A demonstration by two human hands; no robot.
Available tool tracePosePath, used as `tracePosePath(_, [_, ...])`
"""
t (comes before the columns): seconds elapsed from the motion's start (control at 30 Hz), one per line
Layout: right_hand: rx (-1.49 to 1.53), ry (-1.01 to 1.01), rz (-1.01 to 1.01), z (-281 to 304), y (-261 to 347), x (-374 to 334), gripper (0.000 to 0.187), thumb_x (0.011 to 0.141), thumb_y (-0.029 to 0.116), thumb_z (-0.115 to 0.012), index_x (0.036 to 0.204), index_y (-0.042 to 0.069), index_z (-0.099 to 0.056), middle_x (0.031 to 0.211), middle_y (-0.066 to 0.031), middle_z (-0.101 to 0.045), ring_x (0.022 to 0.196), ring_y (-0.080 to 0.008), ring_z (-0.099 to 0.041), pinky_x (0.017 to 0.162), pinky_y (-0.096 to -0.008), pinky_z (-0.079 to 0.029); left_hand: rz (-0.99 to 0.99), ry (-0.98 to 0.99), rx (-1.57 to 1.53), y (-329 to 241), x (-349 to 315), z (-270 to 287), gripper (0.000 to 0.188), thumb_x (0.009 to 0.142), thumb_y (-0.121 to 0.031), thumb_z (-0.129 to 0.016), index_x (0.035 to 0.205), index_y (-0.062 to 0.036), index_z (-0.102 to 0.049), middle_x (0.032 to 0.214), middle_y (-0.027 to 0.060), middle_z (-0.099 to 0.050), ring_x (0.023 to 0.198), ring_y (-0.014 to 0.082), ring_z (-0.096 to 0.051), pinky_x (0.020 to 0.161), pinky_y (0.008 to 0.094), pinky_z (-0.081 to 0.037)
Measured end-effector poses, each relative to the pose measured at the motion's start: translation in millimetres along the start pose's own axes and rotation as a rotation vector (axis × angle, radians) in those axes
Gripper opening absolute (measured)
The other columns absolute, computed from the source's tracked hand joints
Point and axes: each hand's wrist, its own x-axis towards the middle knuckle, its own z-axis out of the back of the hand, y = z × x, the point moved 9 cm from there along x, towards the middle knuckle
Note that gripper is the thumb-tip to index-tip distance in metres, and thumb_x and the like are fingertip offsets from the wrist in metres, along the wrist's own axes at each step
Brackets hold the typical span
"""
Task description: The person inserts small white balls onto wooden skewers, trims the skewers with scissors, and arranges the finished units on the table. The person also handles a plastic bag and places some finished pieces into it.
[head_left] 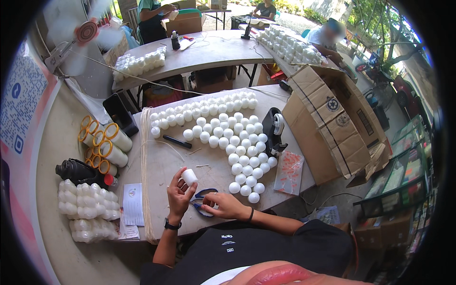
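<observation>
My left hand point(179, 194) is raised over the table, its fingers closed around a small white cup-shaped piece point(189, 177). Just to the right, my right hand point(224, 205) is low at the tabletop, fingers curled at a handle of the blue-handled scissors point(206, 192). The scissors lie on the table between my hands; their blades are partly hidden. Many round white pieces point(241, 150) stand beyond and to the right of my hands. Behind them runs a double row of similar white pieces point(196, 113). A black marker-like stick point(177, 141) lies left of the group.
A black tape dispenser point(272, 128) and a plastic packet point(288, 172) lie at right, beside an open cardboard box point(327, 128). Cord strands point(146, 175) span the left side, near bagged white pieces point(89, 205) and orange-rimmed rolls point(111, 142). People work at farther tables point(213, 47).
</observation>
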Motion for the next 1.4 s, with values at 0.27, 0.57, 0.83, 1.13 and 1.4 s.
tracePosePath(0.27, [-0.003,-0.017,0.023,-2.9,-4.0,2.2,0.023,0.097,0.03,-0.064,0.098,0.006,-0.064,0.082,-0.0126,-0.067,0.074,-0.0306,-0.065,0.065,-0.0423,-0.05,-0.007,0.014,0.03,5.7,-1.4,2.1,0.059,0.089,0.003,-0.069,0.144,0.0024,-0.046,0.125,0.0185,-0.065,0.111,0.0212,-0.067,0.093,0.0308,-0.057])
tracePosePath(0.57, [-0.061,-0.005,0.056,-16.9,-13.6,2.7,0.021,0.098,0.026,-0.064,0.098,0.005,-0.064,0.089,-0.0138,-0.064,0.082,-0.0336,-0.063,0.071,-0.0437,-0.049,-0.037,0.001,0.049,2.7,0.0,9.1,0.056,0.089,0.002,-0.066,0.141,0.0005,-0.046,0.116,0.0166,-0.068,0.105,0.0167,-0.067,0.084,0.024,-0.054])
tracePosePath(0.83, [0.0,-0.004,0.042,-17.3,-17.2,4.9,0.018,0.098,0.022,-0.063,0.101,0.004,-0.063,0.092,-0.015,-0.065,0.082,-0.0337,-0.064,0.072,-0.0426,-0.05,-0.058,0.0,0.027,12.6,0.7,12.2,0.055,0.085,0.004,-0.072,0.136,0.0021,-0.052,0.117,0.0154,-0.068,0.107,0.0198,-0.069,0.094,0.0303,-0.057])
tracePosePath(1.13, [0.33,-0.221,-0.186,11.1,-22.3,7.3,0.049,0.102,0.029,-0.062,0.136,-0.001,-0.043,0.101,-0.0181,-0.064,0.084,-0.0233,-0.068,0.074,-0.0365,-0.052,-0.257,0.135,0.427,-0.7,-7.1,0.3,0.068,0.082,-0.001,-0.078,0.141,0.0007,-0.045,0.127,0.0183,-0.062,0.113,0.0257,-0.066,0.098,0.0348,-0.056])
tracePosePath(1.4, [0.312,-0.155,-0.115,15.8,-20.8,25.3,0.077,0.092,0.033,-0.077,0.148,0.0,-0.036,0.113,-0.0143,-0.062,0.096,-0.0194,-0.066,0.083,-0.0324,-0.055,-0.378,0.233,0.459,9.3,-33.7,-18.5,0.098,0.085,-0.007,-0.078,0.157,-0.0028,-0.011,0.135,0.0225,-0.058,0.115,0.033,-0.066,0.096,0.0386,-0.057])
